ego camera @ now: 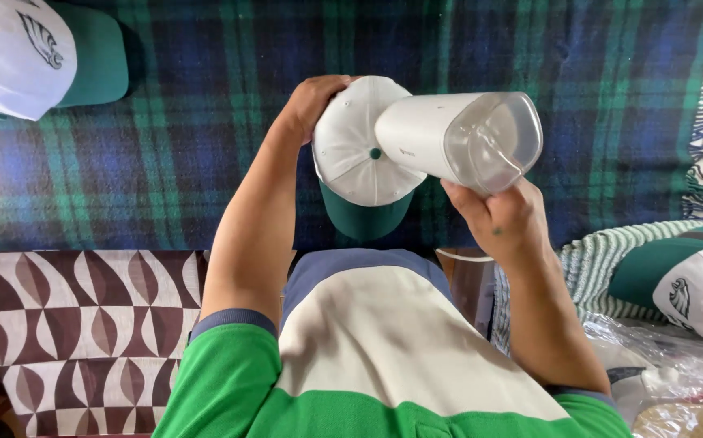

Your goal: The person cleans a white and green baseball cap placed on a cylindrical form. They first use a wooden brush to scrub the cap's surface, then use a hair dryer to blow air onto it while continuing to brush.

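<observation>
A white cap with a green brim sits above a plaid blanket, where we see the left hand gripping its crown with curled fingers. The right hand clasps a white handheld steamer, its front end touching the cap. Another white-and-green cap lies top left.
</observation>
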